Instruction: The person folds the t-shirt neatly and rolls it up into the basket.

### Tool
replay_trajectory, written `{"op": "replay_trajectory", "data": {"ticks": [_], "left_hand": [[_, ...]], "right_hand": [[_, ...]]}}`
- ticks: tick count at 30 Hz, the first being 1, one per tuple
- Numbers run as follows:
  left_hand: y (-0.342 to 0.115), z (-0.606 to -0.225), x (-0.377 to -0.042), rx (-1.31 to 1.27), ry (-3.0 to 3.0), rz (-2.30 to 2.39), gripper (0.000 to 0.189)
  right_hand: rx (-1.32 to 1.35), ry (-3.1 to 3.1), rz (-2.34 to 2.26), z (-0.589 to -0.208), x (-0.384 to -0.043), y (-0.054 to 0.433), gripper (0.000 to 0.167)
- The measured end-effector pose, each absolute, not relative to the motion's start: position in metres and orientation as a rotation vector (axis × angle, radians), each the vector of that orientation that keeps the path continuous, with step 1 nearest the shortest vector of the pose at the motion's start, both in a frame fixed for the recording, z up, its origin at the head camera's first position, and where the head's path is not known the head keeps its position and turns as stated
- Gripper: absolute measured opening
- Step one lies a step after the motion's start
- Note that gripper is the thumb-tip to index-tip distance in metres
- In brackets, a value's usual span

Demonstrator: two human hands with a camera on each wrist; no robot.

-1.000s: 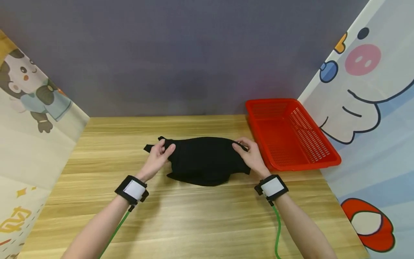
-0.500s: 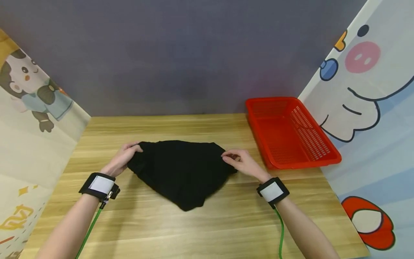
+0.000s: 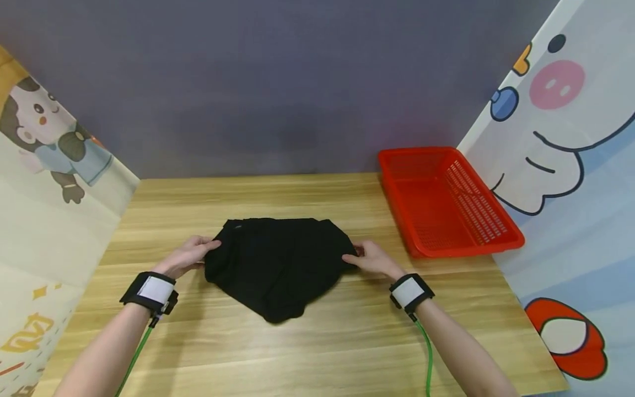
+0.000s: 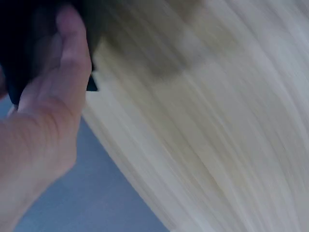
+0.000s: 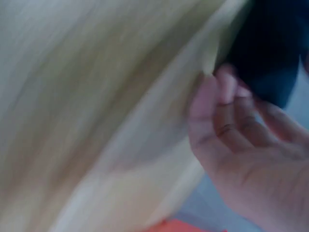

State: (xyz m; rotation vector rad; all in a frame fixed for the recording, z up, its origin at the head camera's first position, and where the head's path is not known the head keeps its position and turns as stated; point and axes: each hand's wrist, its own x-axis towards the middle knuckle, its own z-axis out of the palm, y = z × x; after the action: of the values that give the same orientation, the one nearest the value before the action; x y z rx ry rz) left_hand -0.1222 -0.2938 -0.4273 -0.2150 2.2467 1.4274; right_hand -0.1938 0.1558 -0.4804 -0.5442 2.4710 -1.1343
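Observation:
A piece of black cloth (image 3: 280,267), its kind not clear from its folds, spreads above the wooden table with its lower part hanging to a blunt point toward me. My left hand (image 3: 190,255) pinches its left side between thumb and fingers. At the opposite side, my right hand (image 3: 371,258) grips the edge, thumb on top and fingers partly hidden. In the left wrist view, the thumb (image 4: 72,34) lies against the dark cloth (image 4: 21,43). Blurred in the right wrist view, curled fingers (image 5: 227,87) meet the cloth (image 5: 270,53).
A red plastic basket (image 3: 436,215) with perforated sides stands at the back right, close to my right hand. Pale wood forms the table (image 3: 317,358). A grey wall (image 3: 278,99) rises behind it, and cartoon-printed panels (image 3: 555,138) flank both sides.
My left hand has moved left and slightly down, stretching the black cloth wider and letting its lower part drop toward me. My right hand has shifted a little lower along its edge.

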Motion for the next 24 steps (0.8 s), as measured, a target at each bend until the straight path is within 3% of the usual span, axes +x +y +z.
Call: {"op": "replay_trajectory", "data": {"ticks": [4, 7, 10, 13, 15, 18, 21, 24], "left_hand": [[-0.298, -0.417, -0.127, -0.121, 2.286, 1.763, 0.054], [-0.301, -0.401, -0.131, -0.046, 2.353, 2.073, 0.039], [-0.296, -0.380, -0.136, 0.144, 2.306, 2.455, 0.014], [-0.292, -0.365, -0.139, 0.376, 2.136, 2.673, 0.020], [-0.297, -0.363, -0.138, 0.357, 2.105, 2.598, 0.018], [-0.312, -0.376, -0.137, 0.087, 2.386, 2.150, 0.018], [-0.324, -0.397, -0.134, -0.191, 2.622, 1.571, 0.032], [-0.325, -0.417, -0.133, -0.323, 2.631, 1.369, 0.046]], "right_hand": [[-0.466, 2.533, -1.516, -0.467, -0.207, 0.150, 0.026], [-0.411, 2.590, -1.926, -0.437, -0.219, 0.146, 0.024], [-0.584, 2.612, -2.379, -0.393, -0.223, 0.137, 0.019], [-0.852, 2.655, -2.619, -0.364, -0.227, 0.131, 0.015], [-0.907, 2.700, -2.560, -0.357, -0.229, 0.131, 0.016], [-0.809, 2.821, -2.194, -0.371, -0.238, 0.139, 0.028], [-0.598, 2.898, -1.773, -0.393, -0.238, 0.148, 0.044], [-0.415, 2.851, -1.485, -0.415, -0.234, 0.155, 0.052]]}}
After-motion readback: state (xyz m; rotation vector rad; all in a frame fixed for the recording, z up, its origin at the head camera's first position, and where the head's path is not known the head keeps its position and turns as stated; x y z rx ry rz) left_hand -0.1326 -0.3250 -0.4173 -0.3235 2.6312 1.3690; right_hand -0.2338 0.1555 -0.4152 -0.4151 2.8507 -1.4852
